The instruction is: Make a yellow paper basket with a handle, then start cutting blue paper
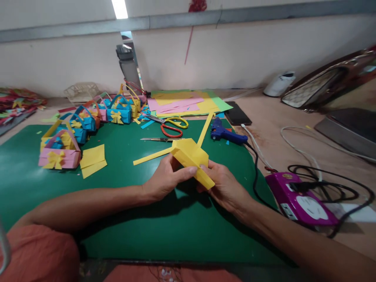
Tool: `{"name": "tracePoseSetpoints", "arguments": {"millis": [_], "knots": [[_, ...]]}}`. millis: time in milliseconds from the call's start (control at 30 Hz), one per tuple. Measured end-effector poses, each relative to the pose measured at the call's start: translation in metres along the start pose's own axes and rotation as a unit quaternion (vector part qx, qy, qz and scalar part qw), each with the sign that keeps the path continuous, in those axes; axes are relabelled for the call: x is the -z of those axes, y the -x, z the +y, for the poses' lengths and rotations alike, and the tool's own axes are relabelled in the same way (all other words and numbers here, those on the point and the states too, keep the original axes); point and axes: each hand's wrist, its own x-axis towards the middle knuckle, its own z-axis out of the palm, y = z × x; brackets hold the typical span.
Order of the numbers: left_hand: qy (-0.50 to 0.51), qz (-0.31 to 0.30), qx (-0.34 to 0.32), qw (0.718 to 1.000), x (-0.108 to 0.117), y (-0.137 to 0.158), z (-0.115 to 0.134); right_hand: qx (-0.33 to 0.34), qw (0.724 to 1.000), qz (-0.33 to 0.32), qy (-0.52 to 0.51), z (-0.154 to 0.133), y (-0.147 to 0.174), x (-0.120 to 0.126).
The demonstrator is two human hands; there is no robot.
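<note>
A piece of folded yellow paper point(190, 154) is held above the green mat, tilted, with creased flaps along its near edge. My left hand point(173, 176) grips its left and front side, the thumb pressed on the front flap. On the right, my right hand point(220, 182) pinches the near right corner; some of its fingers are hidden beneath the paper. Two narrow yellow strips lie just beyond: one strip point(152, 156) to the left, another strip point(205, 129) slanting away behind. Past the paper lie a craft knife point(160, 139), scissors point(170, 125) and a blue glue gun point(227, 133).
Several small paper baskets point(60, 156) with bows stand at the left on the green mat point(126, 231). Yellow paper squares point(93, 160) lie beside them. Coloured sheets point(188, 102), a phone point(237, 113) and a bottle point(128, 66) are at the back. A purple power strip point(299, 199) with cables sits right.
</note>
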Motion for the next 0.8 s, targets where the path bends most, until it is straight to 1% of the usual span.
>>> {"name": "tracePoseSetpoints", "arguments": {"millis": [100,200,267,433,500,600,800], "knots": [[0.02,0.014,-0.022,0.999,0.005,-0.002,0.006,0.01,1.0,0.004,0.02,-0.003,-0.001,0.004],[0.006,0.013,-0.056,0.998,0.008,0.0,0.013,0.029,0.999,0.002,0.045,-0.006,-0.004,0.009],[-0.019,-0.005,-0.075,0.997,0.011,0.003,0.015,0.045,0.997,0.004,0.059,-0.008,-0.006,0.013],[-0.081,-0.078,-0.107,0.988,0.021,0.009,0.015,0.064,0.994,0.017,0.086,-0.009,-0.011,0.016],[-0.082,-0.095,-0.104,0.987,0.023,0.01,0.014,0.065,0.994,0.018,0.09,-0.008,-0.012,0.015],[-0.062,-0.11,-0.081,0.989,0.024,0.011,0.015,0.068,0.993,0.017,0.091,-0.007,-0.013,0.014],[0.02,-0.106,-0.02,0.994,0.019,0.013,0.015,0.075,0.991,0.027,0.112,-0.007,-0.013,0.014]]}}
